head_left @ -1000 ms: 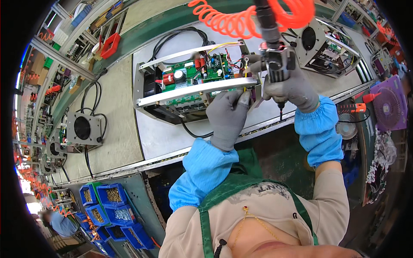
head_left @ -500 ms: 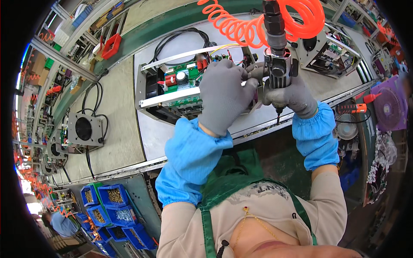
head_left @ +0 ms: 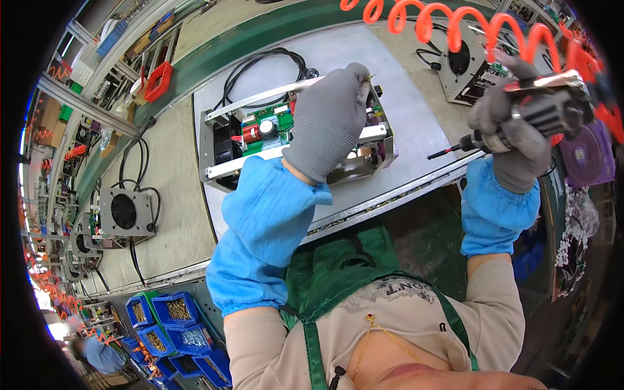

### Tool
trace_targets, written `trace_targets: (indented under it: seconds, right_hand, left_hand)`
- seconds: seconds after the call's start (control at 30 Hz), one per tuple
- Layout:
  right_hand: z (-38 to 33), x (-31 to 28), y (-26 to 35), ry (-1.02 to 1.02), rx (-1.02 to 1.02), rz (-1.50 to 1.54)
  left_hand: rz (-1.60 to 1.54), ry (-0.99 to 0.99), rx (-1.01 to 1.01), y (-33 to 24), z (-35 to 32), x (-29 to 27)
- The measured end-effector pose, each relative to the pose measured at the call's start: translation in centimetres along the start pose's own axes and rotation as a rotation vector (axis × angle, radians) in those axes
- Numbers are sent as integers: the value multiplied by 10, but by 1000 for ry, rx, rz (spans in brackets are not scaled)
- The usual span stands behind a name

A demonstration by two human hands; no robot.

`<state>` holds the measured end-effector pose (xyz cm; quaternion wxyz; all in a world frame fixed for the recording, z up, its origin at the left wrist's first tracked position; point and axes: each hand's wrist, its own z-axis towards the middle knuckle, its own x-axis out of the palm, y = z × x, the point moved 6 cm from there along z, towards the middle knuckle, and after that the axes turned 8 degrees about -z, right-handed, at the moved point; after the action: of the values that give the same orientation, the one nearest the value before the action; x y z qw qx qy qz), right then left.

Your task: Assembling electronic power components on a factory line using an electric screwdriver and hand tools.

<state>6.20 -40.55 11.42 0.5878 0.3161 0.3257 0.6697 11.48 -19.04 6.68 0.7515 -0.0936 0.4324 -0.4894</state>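
Note:
My right hand [head_left: 513, 146], in a grey glove, is wrapped round a black and silver air screwdriver [head_left: 552, 114] at the right. The tool lies tilted, its thin bit pointing left over the table's front edge. An orange coiled hose [head_left: 455, 23] runs near it. My left hand [head_left: 331, 110], gloved too, reaches over the right part of an open metal-framed electronic unit [head_left: 224, 170]. Its fingers are curled together at the unit's far right corner; what they pinch, if anything, is hidden. A green circuit board [head_left: 283, 120] with red and white parts shows inside, beside a black fan.
Coiled black cable [head_left: 244, 68] lies behind the unit. Another unit [head_left: 458, 75] stands at back right, and a fan unit [head_left: 127, 208] at left. Blue bins [head_left: 175, 305] of small metal parts sit at lower left. A purple fan [head_left: 588, 153] is at far right.
My right hand has swung the screwdriver away to the right, turning it from upright to nearly level. My left hand has moved up to the unit's far right corner. The unit has shifted slightly left.

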Motion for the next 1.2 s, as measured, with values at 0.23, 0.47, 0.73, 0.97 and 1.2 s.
trace_targets:
  seconds: [0.23, 0.47, 0.73, 0.97, 1.2]
  right_hand:
    - [27, -2, 61, 340, -436, 314]
    - [35, 24, 40, 279, -368, 275]
    - [39, 54, 35, 320, -349, 212]
    - [39, 58, 28, 283, -262, 123]
    - [51, 67, 18, 303, -282, 99]
  left_hand:
    - [322, 424, 347, -11, -3, 8]
    - [300, 541, 389, -9, -2, 14]
    - [273, 545, 419, -6, -3, 15]
    - [263, 611, 449, -4, -5, 19]
    - [256, 634, 456, -1, -5, 19]
